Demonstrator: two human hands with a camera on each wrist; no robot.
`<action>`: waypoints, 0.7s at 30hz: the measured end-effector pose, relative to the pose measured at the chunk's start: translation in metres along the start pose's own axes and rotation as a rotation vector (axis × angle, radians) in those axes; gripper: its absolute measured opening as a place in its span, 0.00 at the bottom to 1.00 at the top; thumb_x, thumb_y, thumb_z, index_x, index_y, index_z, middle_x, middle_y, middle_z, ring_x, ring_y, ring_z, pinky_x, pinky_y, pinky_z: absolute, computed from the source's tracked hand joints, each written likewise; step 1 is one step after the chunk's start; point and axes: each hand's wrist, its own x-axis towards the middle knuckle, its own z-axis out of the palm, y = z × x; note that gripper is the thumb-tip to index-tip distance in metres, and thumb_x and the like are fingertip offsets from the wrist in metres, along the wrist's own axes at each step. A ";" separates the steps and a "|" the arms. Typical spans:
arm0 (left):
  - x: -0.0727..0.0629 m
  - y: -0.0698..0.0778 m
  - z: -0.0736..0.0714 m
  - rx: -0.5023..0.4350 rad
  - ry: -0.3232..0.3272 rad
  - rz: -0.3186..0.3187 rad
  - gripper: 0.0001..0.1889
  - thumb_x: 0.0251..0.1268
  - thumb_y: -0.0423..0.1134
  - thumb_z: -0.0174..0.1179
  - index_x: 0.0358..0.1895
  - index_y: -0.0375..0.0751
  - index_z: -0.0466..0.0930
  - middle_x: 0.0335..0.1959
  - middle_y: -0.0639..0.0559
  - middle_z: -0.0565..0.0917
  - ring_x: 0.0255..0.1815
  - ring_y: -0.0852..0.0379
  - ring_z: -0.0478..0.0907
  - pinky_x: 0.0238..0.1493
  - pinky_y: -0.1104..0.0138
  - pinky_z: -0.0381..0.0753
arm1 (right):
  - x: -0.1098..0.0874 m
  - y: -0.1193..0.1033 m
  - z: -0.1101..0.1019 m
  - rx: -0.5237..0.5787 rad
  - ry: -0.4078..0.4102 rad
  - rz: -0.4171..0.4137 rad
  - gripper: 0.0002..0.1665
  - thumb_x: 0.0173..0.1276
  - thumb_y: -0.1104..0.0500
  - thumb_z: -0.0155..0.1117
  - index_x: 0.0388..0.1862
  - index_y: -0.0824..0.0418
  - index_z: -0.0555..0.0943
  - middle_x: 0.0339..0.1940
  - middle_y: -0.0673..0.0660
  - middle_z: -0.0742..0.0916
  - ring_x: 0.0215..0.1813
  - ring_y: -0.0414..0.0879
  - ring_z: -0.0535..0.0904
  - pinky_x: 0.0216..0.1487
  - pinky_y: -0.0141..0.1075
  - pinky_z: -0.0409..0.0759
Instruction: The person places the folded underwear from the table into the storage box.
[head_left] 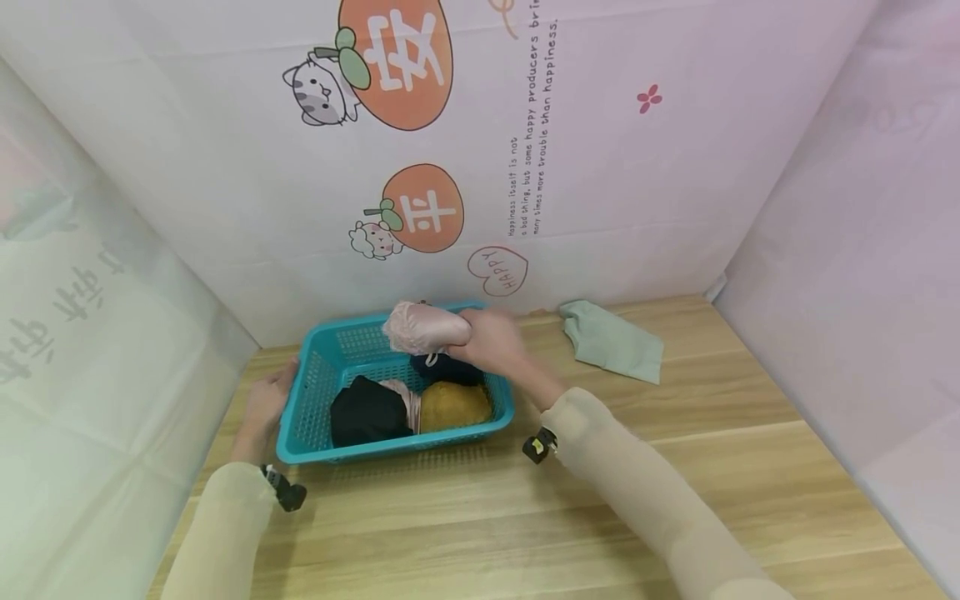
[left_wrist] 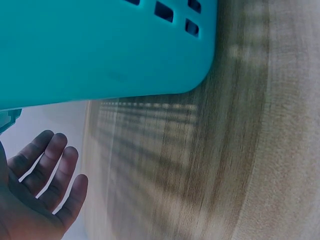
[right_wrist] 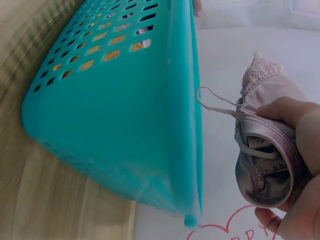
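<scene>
A rolled pale pink satin garment point(head_left: 427, 327) with lace at one end is in my right hand point(head_left: 491, 340), above the back of a teal plastic basket point(head_left: 318, 457). In the right wrist view, thumb and fingers grip the roll point(right_wrist: 272, 135), and a thin strap loops loose from it. My left hand point(head_left: 266, 404) is at the basket's left side; the left wrist view shows its fingers point(left_wrist: 64, 172) loosely extended beside the wall, thumb hidden. Inside the basket lie a black bundle point(head_left: 367, 414), a mustard bundle point(head_left: 455, 406), a dark navy bundle point(head_left: 453, 369) and pink cloth point(head_left: 408, 400).
A folded pale green cloth point(head_left: 613, 342) lies on the wooden table point(head_left: 420, 533) to the right of the basket. Printed white fabric point(head_left: 600, 192) hangs behind the table and along both sides.
</scene>
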 end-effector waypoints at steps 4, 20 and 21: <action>0.001 -0.002 0.000 -0.003 -0.006 0.002 0.53 0.68 0.78 0.27 0.77 0.34 0.56 0.76 0.29 0.62 0.75 0.28 0.61 0.71 0.39 0.65 | 0.006 -0.008 0.003 -0.031 -0.029 -0.003 0.20 0.60 0.40 0.72 0.39 0.53 0.82 0.30 0.48 0.87 0.33 0.44 0.80 0.35 0.39 0.79; 0.005 -0.004 0.001 0.003 0.003 -0.008 0.55 0.65 0.80 0.25 0.77 0.34 0.56 0.76 0.30 0.62 0.75 0.29 0.61 0.72 0.39 0.65 | 0.032 -0.039 0.021 -0.151 -0.131 -0.031 0.19 0.65 0.37 0.66 0.44 0.48 0.83 0.36 0.47 0.88 0.40 0.47 0.84 0.57 0.51 0.79; 0.005 -0.004 0.002 0.004 0.003 -0.010 0.54 0.66 0.79 0.26 0.77 0.35 0.56 0.76 0.30 0.62 0.75 0.29 0.61 0.72 0.39 0.65 | 0.034 -0.041 0.022 -0.151 -0.134 -0.035 0.18 0.66 0.38 0.65 0.43 0.48 0.83 0.35 0.47 0.88 0.41 0.47 0.84 0.58 0.52 0.78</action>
